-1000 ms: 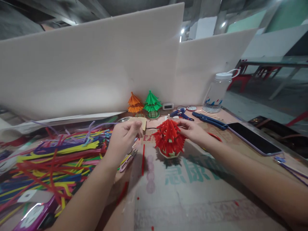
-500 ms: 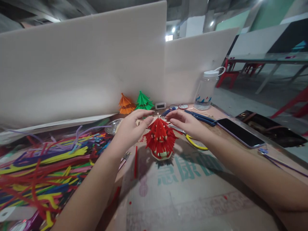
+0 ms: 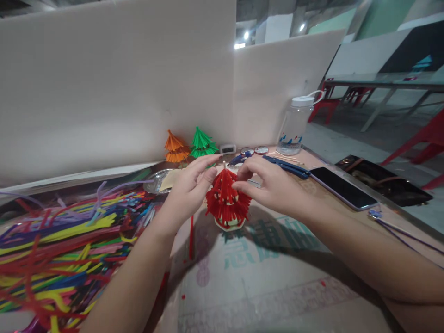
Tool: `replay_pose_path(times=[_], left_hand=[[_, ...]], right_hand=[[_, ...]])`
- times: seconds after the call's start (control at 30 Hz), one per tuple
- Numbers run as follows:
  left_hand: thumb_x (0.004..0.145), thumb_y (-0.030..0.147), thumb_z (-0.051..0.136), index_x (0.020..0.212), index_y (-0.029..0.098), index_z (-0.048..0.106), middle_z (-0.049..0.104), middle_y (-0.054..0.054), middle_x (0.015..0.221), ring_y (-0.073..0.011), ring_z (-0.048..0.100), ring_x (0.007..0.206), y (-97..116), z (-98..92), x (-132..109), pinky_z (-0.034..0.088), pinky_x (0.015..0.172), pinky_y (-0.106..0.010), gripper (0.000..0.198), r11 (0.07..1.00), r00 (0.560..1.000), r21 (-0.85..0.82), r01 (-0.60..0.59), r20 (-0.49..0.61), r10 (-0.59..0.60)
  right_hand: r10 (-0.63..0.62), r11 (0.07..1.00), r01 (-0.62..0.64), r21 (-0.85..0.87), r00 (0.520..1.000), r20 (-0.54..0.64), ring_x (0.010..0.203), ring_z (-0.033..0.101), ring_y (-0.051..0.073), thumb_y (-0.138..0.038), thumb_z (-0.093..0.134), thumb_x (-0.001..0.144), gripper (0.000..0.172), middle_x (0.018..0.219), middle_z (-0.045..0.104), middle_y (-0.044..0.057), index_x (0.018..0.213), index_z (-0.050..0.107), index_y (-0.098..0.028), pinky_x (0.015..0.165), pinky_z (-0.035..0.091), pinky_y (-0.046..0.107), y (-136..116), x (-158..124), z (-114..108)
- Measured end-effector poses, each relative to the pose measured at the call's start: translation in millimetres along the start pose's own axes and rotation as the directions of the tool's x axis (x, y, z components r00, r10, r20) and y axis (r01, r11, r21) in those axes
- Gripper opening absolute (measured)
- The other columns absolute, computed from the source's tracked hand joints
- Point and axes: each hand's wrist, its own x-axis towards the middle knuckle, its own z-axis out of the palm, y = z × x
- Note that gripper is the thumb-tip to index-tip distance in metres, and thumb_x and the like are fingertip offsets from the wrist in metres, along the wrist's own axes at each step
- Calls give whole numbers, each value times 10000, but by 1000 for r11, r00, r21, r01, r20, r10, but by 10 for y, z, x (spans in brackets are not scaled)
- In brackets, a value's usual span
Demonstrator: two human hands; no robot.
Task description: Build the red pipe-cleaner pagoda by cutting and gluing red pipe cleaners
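Red tiered model [image 3: 228, 208] stands upright on the tabletop [image 3: 270, 300]; far left, loose coloured strips [image 3: 72, 254] could catch the left forearm [image 3: 138, 259] and drag along; left hand [image 3: 191, 187], fingers spread from thumb, contact with model unclear, a sideways nudge could tip it; right hand [image 3: 268, 184], loosely curled, thumb and forefinger parted, contact also unclear, a hard pinch might bend the upper fringe

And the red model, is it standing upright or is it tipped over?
Upright: the red model stands on its pale base, and its pointed top faces upward.
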Motion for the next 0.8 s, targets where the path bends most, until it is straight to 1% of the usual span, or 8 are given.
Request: replay_pose_path(times=[0.07, 0.13, 0.23, 0.3, 0.4, 0.57, 0.67, 0.8], left_hand=[[1034, 360, 503, 1271, 202, 678, 685, -96, 1331, -202, 624, 1247, 9, 46, 10, 478, 1081, -356, 334, 997, 998, -58, -58, 28, 59], [1023, 342, 537, 1204, 206, 708, 714, -86, 1260, -190, 653, 1189, 35, 82, 4, 503, 1040, -331, 284, 993, 997, -90, -71, 2, 72], [979, 313, 624, 1070, 204, 747, 746, -72, 1142, -182, 677, 1113, 99, 91, -22, 530, 976, -304, 188, 995, 995, -72, -66, -75, 60], [963, 297, 650, 1004, 203, 756, 758, -66, 1082, -181, 684, 1077, 143, 80, -36, 538, 953, -304, 147, 996, 992, -50, -75, -101, 69], [959, 285, 654, 981, 210, 756, 762, -57, 1041, -180, 686, 1036, 191, 73, -46, 545, 928, -313, 128, 995, 988, -12, -98, -125, 95], [961, 266, 646, 985, 211, 752, 761, -51, 1038, -184, 681, 1029, 221, 84, -58, 534, 947, -330, 121, 990, 983, 40, -132, -127, 136], [964, 279, 640, 984, 216, 747, 760, -49, 1045, -194, 679, 1038, 227, 80, -62, 527, 964, -345, 126, 990, 984, 58, -125, -121, 131], [980, 297, 607, 973, 227, 735, 757, -52, 1060, -211, 676, 1056, 234, 64, -62, 522, 977, -364, 145, 994, 991, 69, -88, -95, 94]], right_hand=[[-37, 996, 38, -85, 999, 10, 811, 549, 191, -291, 675, 934, 194, 838, 644, 35, 821, 566, -177, 731, 385, 309, -48, -31, 18], [-79, 982, 82, -171, 997, 21, 829, 541, 208, -276, 691, 923, 191, 862, 652, 49, 828, 560, -175, 743, 378, 323, -93, -54, 45], [-132, 956, 142, -258, 990, 56, 859, 553, 225, -261, 677, 934, 157, 911, 667, 70, 861, 574, -167, 795, 392, 349, -148, -77, 64], [-162, 935, 181, -304, 983, 85, 898, 567, 244, -270, 648, 954, 137, 956, 680, 88, 896, 591, -160, 839, 405, 375, -180, -91, 59], [-186, 898, 213, -385, 977, 107, 957, 574, 282, -283, 597, 980, 142, 1026, 686, 124, 957, 617, -144, 863, 422, 414, -229, -116, 46], [-183, 856, 205, -475, 979, 93, 997, 589, 308, -237, 489, 1011, 223, 1066, 698, 145, 1075, 648, -94, 842, 436, 435, -304, -160, 50], [-133, 847, 174, -503, 984, 116, 1047, 589, 318, -185, 441, 1005, 260, 1086, 700, 162, 1106, 658, -83, 869, 437, 446, -326, -169, 58], [-93, 899, 152, -411, 983, 161, 1033, 584, 299, -150, 463, 967, 231, 1097, 706, 164, 1075, 665, -120, 905, 425, 442, -308, -154, 54]])
